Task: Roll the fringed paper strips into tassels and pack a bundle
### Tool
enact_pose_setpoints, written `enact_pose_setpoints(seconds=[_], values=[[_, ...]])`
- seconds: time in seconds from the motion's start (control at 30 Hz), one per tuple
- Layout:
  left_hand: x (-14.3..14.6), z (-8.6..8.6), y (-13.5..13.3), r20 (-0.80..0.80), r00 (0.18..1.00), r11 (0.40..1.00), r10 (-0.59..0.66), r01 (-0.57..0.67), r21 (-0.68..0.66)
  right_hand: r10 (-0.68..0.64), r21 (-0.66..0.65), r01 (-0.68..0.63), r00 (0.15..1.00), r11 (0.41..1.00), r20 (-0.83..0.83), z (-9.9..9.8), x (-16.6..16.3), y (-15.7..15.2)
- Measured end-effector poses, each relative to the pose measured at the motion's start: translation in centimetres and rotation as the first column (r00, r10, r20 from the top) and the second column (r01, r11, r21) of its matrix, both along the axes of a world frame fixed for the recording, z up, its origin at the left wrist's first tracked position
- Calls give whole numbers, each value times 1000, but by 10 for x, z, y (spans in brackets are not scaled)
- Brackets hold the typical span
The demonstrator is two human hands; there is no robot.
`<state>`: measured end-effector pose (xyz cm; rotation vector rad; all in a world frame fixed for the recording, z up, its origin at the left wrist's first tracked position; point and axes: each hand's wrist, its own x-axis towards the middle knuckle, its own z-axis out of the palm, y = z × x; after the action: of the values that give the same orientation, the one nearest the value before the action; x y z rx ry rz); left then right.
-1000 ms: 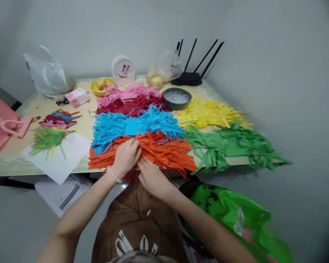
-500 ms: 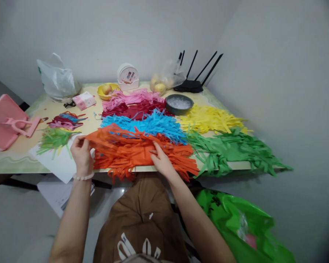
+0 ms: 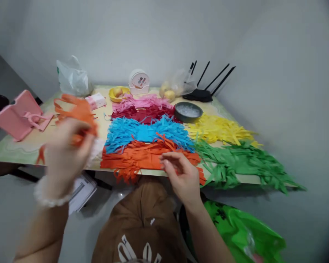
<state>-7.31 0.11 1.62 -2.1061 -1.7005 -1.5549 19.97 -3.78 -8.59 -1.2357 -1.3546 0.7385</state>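
My left hand (image 3: 68, 146), blurred by motion, is raised at the left with its fingers closed on an orange fringed tissue-paper piece (image 3: 80, 111). Its strips spread up and to the left. My right hand (image 3: 182, 175) is at the right part of the orange fringed paper stack (image 3: 145, 157) along the table's front edge. Its fingers are curled but apart, with nothing visible between them. Blue fringed paper (image 3: 148, 131) lies just behind the orange stack, then dark red fringed paper (image 3: 145, 114) and pink fringed paper (image 3: 153, 101).
Yellow fringed paper (image 3: 219, 128) and green fringed paper (image 3: 244, 160) lie at the right. Around them are a dark bowl (image 3: 188, 111), a router (image 3: 199, 95), a yellow dish (image 3: 112, 95), a pink tablet stand (image 3: 19, 115) and a white plastic bag (image 3: 74, 78). A green bag (image 3: 241, 226) hangs below.
My left hand has lifted an orange piece off the stack and carried it left, over the small multicoloured bundles. My right hand has moved right and toward me, its fingers coming off the paper.
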Motion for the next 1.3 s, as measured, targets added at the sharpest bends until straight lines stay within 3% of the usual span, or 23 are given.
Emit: enact_pose_setpoints(seconds=[0.03, 0.1, 0.17, 0.3, 0.43, 0.6, 0.77, 0.9, 1.03, 1.17, 1.23, 1.3], values=[[21, -5, -5, -202, 973, 993, -115, 109, -42, -3, 143, -17, 990, 990, 140, 14, -12, -6], [55, -17, -11, -393, 883, 964, -258, 208, -166, -4, 316, -125, 925, 940, 379, 34, -32, -12], [75, -26, -13, -417, 845, 935, -335, 243, -259, -1, 356, -213, 857, 910, 515, 41, -44, -7], [78, -31, -15, -323, 855, 892, -406, 293, -345, 43, 271, -253, 800, 929, 599, 34, -31, 14], [68, -30, -11, -151, 856, 826, -495, 409, -387, 184, 105, -310, 768, 945, 613, 48, -3, 19], [64, -35, 2, 119, 763, 617, -636, 595, -516, 258, 22, -325, 787, 945, 560, 83, 17, 12], [62, -35, 11, 230, 757, 564, -612, 621, -544, 339, -63, -368, 760, 928, 555, 90, 30, 19], [61, -31, 14, 215, 754, 584, -621, 628, -515, 412, -126, -409, 752, 904, 515, 89, 36, 24], [58, -31, 22, 308, 679, 525, -666, 720, -453, 448, -201, -403, 750, 893, 487, 91, 42, 27], [55, -35, 31, 399, 663, 544, -633, 748, -381, 513, -269, -436, 739, 859, 437, 95, 49, 27], [57, -36, 34, 369, 648, 510, -667, 757, -408, 529, -291, -442, 732, 848, 429, 97, 51, 27], [62, -38, 36, 321, 610, 434, -725, 766, -474, 538, -294, -451, 726, 843, 429, 98, 52, 27]])
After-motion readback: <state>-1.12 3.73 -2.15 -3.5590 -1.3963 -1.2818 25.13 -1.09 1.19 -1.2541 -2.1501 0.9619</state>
